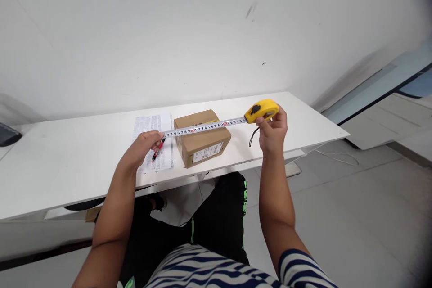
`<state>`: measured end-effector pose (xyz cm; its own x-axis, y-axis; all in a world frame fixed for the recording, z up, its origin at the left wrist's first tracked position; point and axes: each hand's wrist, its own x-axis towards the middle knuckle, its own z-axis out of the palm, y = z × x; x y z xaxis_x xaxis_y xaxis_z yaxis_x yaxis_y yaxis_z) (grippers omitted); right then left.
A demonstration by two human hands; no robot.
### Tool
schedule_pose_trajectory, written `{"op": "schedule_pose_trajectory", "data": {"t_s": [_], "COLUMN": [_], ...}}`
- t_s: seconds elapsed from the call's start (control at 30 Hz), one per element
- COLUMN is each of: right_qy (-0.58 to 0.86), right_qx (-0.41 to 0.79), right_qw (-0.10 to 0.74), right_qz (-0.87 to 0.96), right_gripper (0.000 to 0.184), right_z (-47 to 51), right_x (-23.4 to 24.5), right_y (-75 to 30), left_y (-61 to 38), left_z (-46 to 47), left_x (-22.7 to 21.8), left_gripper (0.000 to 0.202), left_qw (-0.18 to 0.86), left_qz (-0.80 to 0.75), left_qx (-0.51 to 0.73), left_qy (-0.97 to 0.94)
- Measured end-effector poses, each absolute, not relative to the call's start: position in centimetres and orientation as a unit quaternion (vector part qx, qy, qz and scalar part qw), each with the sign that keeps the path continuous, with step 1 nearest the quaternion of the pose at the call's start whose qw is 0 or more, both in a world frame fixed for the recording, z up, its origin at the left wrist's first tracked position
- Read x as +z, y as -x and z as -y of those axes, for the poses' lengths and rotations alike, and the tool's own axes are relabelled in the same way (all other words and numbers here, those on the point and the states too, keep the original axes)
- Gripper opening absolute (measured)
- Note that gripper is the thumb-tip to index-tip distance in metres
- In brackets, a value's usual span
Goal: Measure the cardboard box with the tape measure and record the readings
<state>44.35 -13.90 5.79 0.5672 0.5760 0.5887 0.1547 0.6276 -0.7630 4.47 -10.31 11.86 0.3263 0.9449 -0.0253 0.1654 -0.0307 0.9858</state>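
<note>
White wall (189,45), marked with a few dark scuffs, rises behind a long white table (74,157) set against it. Over the table, the left hand (141,146) pinches the free end of a metal tape blade (205,128) between thumb and fingers, while the right hand (273,132) is wrapped around the yellow tape measure case (265,110), thumb on its near side. A dark cord (252,137) dangles from the case. Between the hands, the blade stretches across the top of a brown cardboard box (202,141), hiding a strip of it. The box sits near the table's front edge, a white printed label (208,152) on the side facing the person. Just left of the box lie papers (143,126) covered in writing, partly blocked by the left hand. A red and black pen (158,149) slants over them, its upper end by the left fingers; whether they grip it too is hard to make out. Farther out, a dark object (9,135) is at the table's far left, and a pale cable (340,155) curls on the grey tiled floor (354,189) at right.
</note>
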Motion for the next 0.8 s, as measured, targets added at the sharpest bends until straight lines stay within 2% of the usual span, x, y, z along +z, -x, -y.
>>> {"op": "schedule_pose_trajectory", "data": {"t_s": [0.13, 0.37, 0.8], "right_qy": [0.430, 0.413, 0.426], "right_qx": [0.210, 0.304, 0.308], "right_qw": [0.768, 0.742, 0.746], "right_qz": [0.425, 0.432, 0.408], "right_gripper": [0.075, 0.073, 0.070], "right_z": [11.5, 11.6, 11.1], "right_x": [5.0, 3.6, 3.5], "right_y": [-43.0, -36.5, -41.2], "left_y": [-6.2, -10.5, -10.2], "left_z": [8.5, 9.3, 9.3], "left_x": [10.2, 6.6, 7.4], "left_gripper": [0.045, 0.056, 0.050], "left_qw": [0.500, 0.546, 0.565], "left_qz": [-0.485, -0.480, -0.465], "left_qx": [0.286, 0.359, 0.332], "left_qy": [-0.658, -0.585, -0.595]}}
